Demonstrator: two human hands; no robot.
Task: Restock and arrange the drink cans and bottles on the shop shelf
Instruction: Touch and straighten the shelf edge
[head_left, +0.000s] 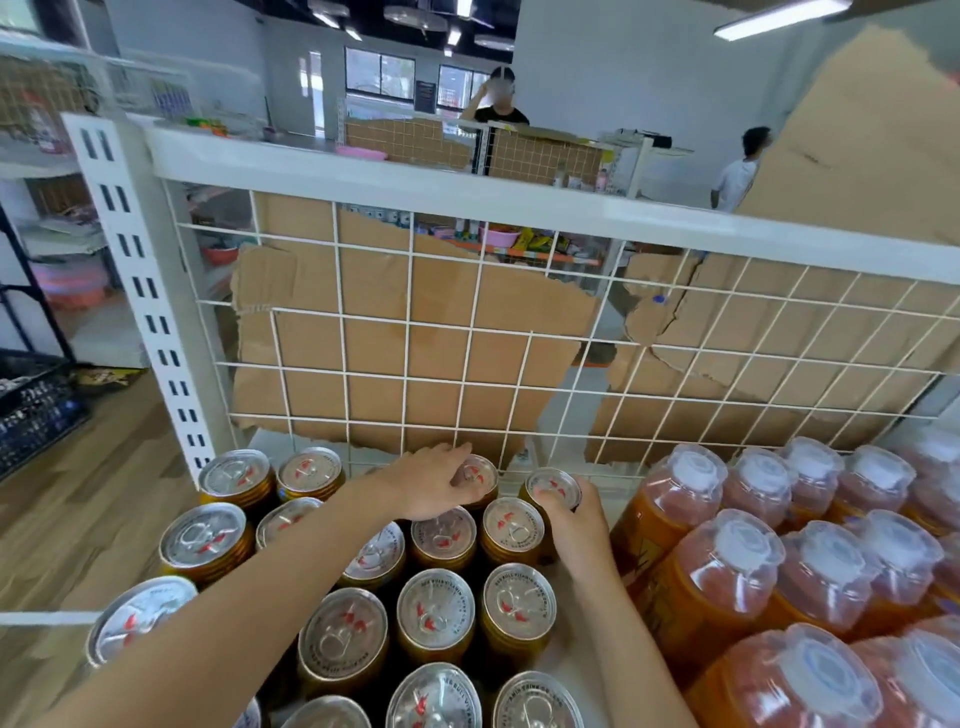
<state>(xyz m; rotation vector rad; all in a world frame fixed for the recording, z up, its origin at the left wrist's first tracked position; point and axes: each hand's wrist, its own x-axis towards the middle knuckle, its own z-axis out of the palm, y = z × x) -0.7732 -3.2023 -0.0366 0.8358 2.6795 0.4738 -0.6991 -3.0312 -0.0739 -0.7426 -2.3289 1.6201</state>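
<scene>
Gold cans (436, 618), lower centre: rear can (480, 469) is gripped from above by left hand (431, 483); end can (555, 485) is clasped by right hand (574, 527). Orange bottles (748, 566), lower right.

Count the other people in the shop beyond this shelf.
2: a person in black beyond the top rail at centre, a person in white at right by the cardboard. Others may be hidden.

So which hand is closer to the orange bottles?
Right. The right hand grips the end can just beside the orange bottles; the left hand holds the next can, one place further left.
</scene>
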